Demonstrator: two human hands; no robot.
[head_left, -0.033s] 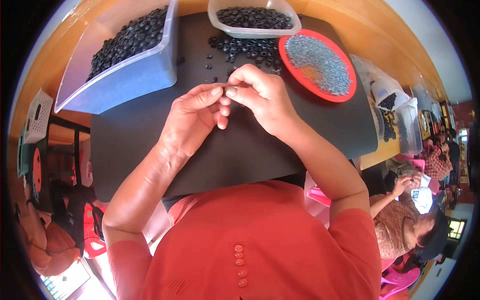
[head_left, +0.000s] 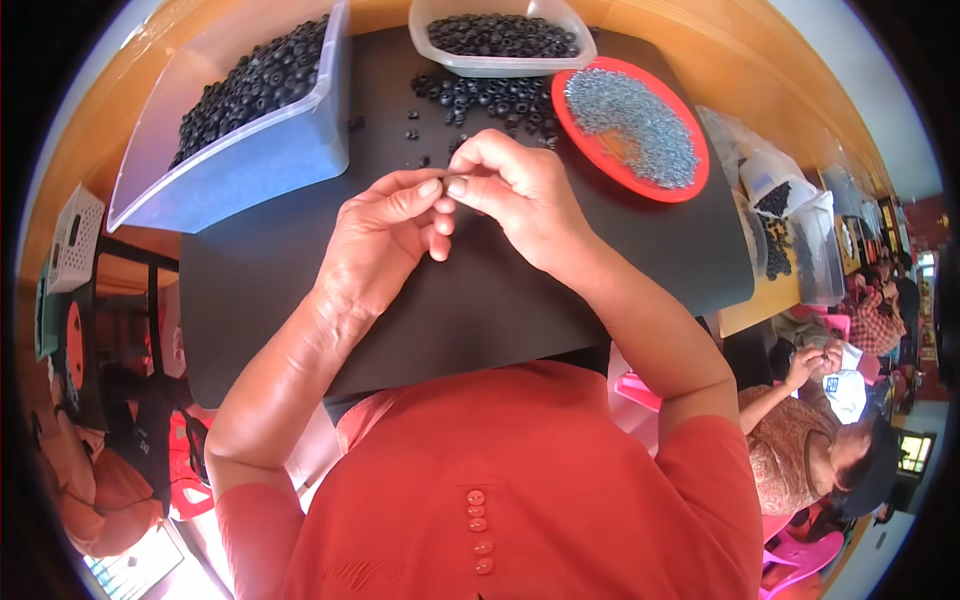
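Over the middle of the black tabletop (head_left: 420, 320), my hands meet fingertip to fingertip. My left hand (head_left: 385, 220) pinches with thumb and forefinger, its other fingers loosely curled. My right hand (head_left: 515, 195) pinches from the other side. Between the fingertips shows a bit of a small dark piece (head_left: 448, 183), mostly hidden by the fingers. Just beyond the hands lie loose black round parts (head_left: 490, 98) with holes through them. To their right, a red plate (head_left: 625, 178) holds many small silvery metal pieces (head_left: 640, 110), too fine to name.
A large clear bin (head_left: 240, 165) of black round parts stands at the far left, and a smaller clear tub (head_left: 500, 66) of them at the back. Bags and a clear container (head_left: 820, 260) sit beyond the right edge. Another person (head_left: 800, 440) sits at the right, hands together.
Both hands keep the same pinch and have barely moved. The bin, tub and plate appear very slightly farther left in the view.
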